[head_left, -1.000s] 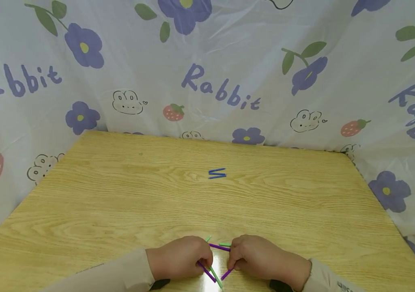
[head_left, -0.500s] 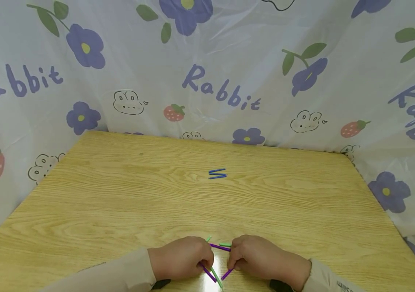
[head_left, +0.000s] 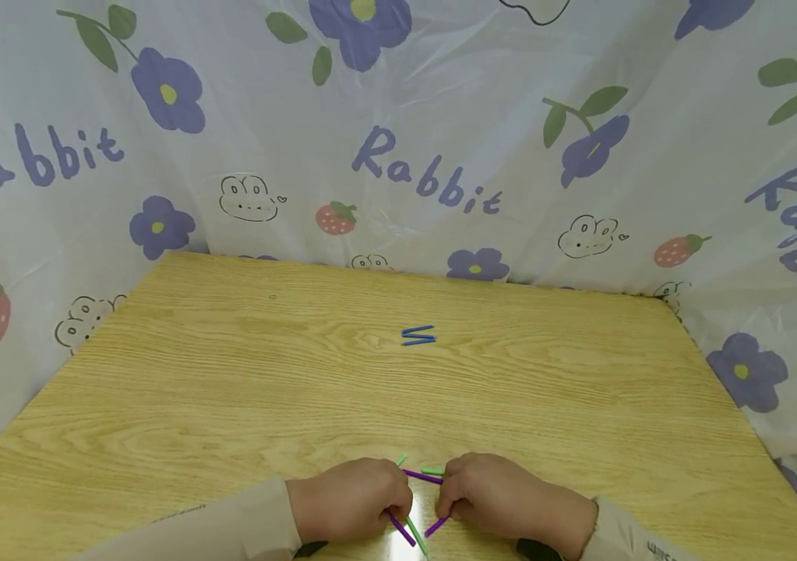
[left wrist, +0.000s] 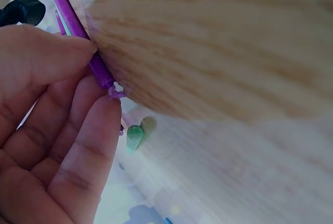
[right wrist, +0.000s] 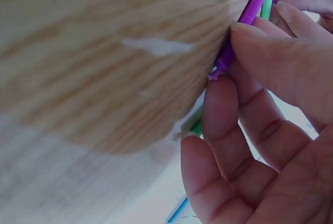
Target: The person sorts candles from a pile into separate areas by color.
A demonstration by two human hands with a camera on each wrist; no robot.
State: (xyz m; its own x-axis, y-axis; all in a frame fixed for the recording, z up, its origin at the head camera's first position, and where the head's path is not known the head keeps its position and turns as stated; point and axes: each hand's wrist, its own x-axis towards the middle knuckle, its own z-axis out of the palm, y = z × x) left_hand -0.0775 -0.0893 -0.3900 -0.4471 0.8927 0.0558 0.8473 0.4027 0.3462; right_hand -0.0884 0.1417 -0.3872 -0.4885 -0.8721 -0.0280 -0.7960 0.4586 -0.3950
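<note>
Near the table's front edge, my left hand [head_left: 352,500] pinches a thin purple stick [head_left: 401,529] between thumb and fingers. Its end, with a small ring-like tip, shows at the fingertips in the left wrist view. Opposite, my right hand [head_left: 498,495] pinches a second purple stick [right wrist: 253,4] that slants toward the first. Between the hands lies a third purple stick [head_left: 423,477]. A green stick [head_left: 417,538] runs beside the left hand's purple one, partly hidden by that hand. Another green piece [head_left: 432,471] pokes out behind the right hand, the remainder covered.
Farther back on the wooden table [head_left: 230,389] lie several thin blue sticks [head_left: 417,336] in a zigzag. A white curtain [head_left: 426,93] with flowers, strawberries and rabbits hangs along the table's back and sides.
My left hand has shifted very slightly to the right along with its purple stick. The right hand keeps its place, and the head view has tilted a little.
</note>
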